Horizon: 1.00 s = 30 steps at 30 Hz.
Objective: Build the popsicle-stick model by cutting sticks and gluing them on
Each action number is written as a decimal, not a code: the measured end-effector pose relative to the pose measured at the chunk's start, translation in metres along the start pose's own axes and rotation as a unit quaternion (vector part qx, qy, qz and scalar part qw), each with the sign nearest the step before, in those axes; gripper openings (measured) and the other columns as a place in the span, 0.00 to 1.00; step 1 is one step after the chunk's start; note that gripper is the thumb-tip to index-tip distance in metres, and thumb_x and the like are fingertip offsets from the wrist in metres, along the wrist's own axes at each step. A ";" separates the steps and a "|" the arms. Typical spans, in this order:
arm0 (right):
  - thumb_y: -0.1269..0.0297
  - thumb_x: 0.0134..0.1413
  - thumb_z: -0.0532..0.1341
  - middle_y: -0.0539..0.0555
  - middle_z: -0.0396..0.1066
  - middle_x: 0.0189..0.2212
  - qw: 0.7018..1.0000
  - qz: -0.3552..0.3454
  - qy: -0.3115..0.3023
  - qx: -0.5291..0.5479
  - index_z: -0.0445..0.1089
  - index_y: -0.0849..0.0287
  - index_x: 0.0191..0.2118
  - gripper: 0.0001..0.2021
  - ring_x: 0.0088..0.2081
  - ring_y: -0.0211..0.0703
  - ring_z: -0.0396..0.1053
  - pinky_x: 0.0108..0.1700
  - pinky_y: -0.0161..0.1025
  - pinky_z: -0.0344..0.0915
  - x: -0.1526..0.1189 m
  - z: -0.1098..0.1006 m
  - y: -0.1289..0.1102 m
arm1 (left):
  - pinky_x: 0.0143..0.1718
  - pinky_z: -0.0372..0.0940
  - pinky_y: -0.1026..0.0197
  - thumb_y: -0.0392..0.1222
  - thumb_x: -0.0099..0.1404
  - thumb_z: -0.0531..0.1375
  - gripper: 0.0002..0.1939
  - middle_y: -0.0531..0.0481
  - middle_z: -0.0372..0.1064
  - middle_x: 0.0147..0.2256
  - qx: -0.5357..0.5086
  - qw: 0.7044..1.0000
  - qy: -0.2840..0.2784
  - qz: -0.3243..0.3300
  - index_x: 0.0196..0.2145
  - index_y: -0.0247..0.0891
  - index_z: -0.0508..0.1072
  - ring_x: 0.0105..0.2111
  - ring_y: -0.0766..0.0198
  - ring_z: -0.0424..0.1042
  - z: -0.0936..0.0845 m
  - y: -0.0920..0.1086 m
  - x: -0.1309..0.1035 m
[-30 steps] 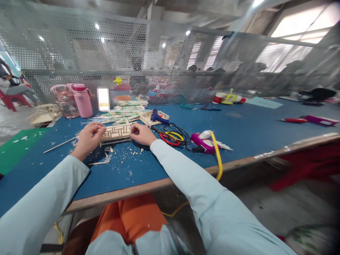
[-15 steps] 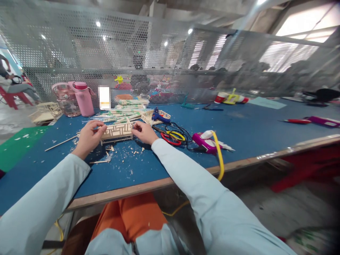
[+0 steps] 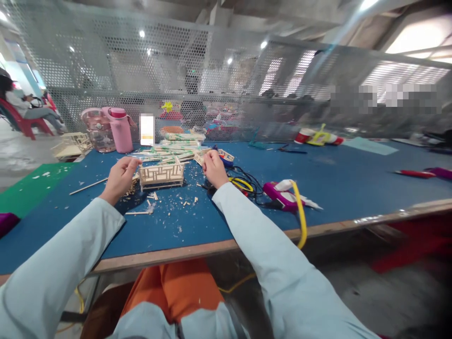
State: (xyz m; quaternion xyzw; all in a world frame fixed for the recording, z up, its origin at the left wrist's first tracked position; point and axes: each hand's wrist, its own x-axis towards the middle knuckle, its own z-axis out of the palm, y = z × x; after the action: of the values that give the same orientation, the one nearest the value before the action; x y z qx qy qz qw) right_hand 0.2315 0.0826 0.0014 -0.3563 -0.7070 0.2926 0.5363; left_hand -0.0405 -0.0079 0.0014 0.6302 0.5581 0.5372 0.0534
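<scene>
A small model frame of pale wooden sticks (image 3: 161, 175) stands upright on the blue table. At its left end is my left hand (image 3: 122, 178), thumb and fingers pinched together; what they hold, if anything, is too small to name. My right hand (image 3: 214, 168) is off the frame, farther right, over the blue glue gun (image 3: 226, 160), which it partly covers. Its fingers are pressed together, and their contents cannot be made out. Black cable and the yellow scissor handle (image 3: 242, 183) lie beside that hand. Stick scraps (image 3: 151, 212) are scattered before the frame.
Bundled sticks (image 3: 180, 146), a pink bottle (image 3: 121, 132) and a clear pink jug (image 3: 100, 134) stand or lie at the back. A purple-and-white tool (image 3: 282, 194) with a yellow strap lies right, overhanging the front edge (image 3: 176, 254). A perforated screen closes the rear.
My right hand has left the frame's right end and moved right, over the blue glue gun. My left hand remains by the left end. The whole view has shifted slightly.
</scene>
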 end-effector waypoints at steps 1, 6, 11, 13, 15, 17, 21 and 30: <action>0.61 0.57 0.47 0.43 0.54 0.18 1.000 0.005 -0.003 0.002 0.49 0.53 0.29 0.07 0.21 0.35 0.54 0.26 0.33 0.51 0.000 0.001 0.001 | 0.40 0.64 0.58 0.55 0.62 0.49 0.22 0.44 0.71 0.36 0.003 1.000 -0.016 0.015 0.34 0.35 0.73 0.38 0.59 0.68 0.000 0.002 -0.001; 0.70 0.49 0.49 0.43 0.55 0.17 0.998 -0.004 -0.035 -0.044 0.52 0.54 0.29 0.03 0.20 0.35 0.54 0.25 0.33 0.51 -0.001 0.006 0.007 | 0.36 0.64 0.62 0.52 0.59 0.54 0.16 0.46 0.70 0.36 0.017 0.998 -0.049 0.035 0.32 0.36 0.73 0.38 0.60 0.68 0.000 0.010 -0.004; 0.73 0.42 0.49 0.43 0.57 0.18 0.998 0.002 -0.050 -0.040 0.53 0.55 0.29 0.06 0.20 0.35 0.55 0.26 0.33 0.53 -0.001 0.007 0.011 | 0.39 0.63 0.60 0.51 0.59 0.54 0.15 0.46 0.71 0.36 0.035 0.997 -0.049 0.040 0.30 0.36 0.72 0.38 0.60 0.68 0.001 0.007 -0.003; 0.73 0.40 0.48 0.43 0.58 0.17 0.998 0.014 -0.058 -0.034 0.53 0.55 0.29 0.07 0.20 0.35 0.56 0.27 0.34 0.54 -0.001 0.006 0.011 | 0.42 0.62 0.59 0.51 0.59 0.53 0.15 0.46 0.71 0.35 0.034 0.998 -0.043 0.043 0.30 0.37 0.72 0.38 0.60 0.68 0.002 0.005 -0.002; 0.72 0.40 0.48 0.42 0.59 0.17 0.997 0.017 -0.064 -0.044 0.54 0.55 0.29 0.07 0.20 0.35 0.56 0.27 0.34 0.55 -0.001 0.006 0.010 | 0.43 0.62 0.58 0.51 0.59 0.54 0.15 0.46 0.71 0.36 0.029 0.999 -0.028 0.033 0.31 0.37 0.72 0.38 0.60 0.69 0.003 0.003 -0.002; 0.72 0.39 0.48 0.43 0.59 0.17 0.996 0.016 -0.073 -0.057 0.55 0.55 0.29 0.07 0.20 0.36 0.57 0.27 0.34 0.55 -0.002 0.007 0.011 | 0.41 0.63 0.58 0.51 0.58 0.54 0.17 0.45 0.71 0.37 0.022 1.000 -0.009 0.001 0.34 0.36 0.72 0.36 0.60 0.69 0.005 0.002 -0.001; 0.72 0.37 0.47 0.42 0.59 0.17 0.995 0.030 -0.088 -0.043 0.55 0.55 0.30 0.09 0.20 0.35 0.57 0.27 0.34 0.56 -0.002 0.009 0.013 | 0.31 0.63 0.61 0.54 0.56 0.55 0.22 0.45 0.72 0.36 -0.008 0.997 -0.005 -0.083 0.40 0.33 0.70 0.28 0.63 0.69 0.007 0.004 -0.002; 0.73 0.33 0.51 0.49 0.68 0.21 0.981 -0.022 -0.169 -0.095 0.69 0.60 0.21 0.09 0.26 0.38 0.64 0.34 0.36 0.60 -0.007 0.007 -0.002 | 0.33 0.65 0.60 0.54 0.55 0.57 0.24 0.45 0.71 0.36 -0.044 0.993 0.003 -0.108 0.43 0.34 0.67 0.30 0.64 0.69 0.010 0.000 -0.002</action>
State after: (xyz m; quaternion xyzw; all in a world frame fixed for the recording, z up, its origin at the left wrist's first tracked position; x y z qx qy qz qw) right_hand 0.2252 0.0750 -0.0026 -0.3353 -0.8198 0.2679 0.3791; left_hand -0.0328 -0.0035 -0.0040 0.5617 0.5988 0.5541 0.1375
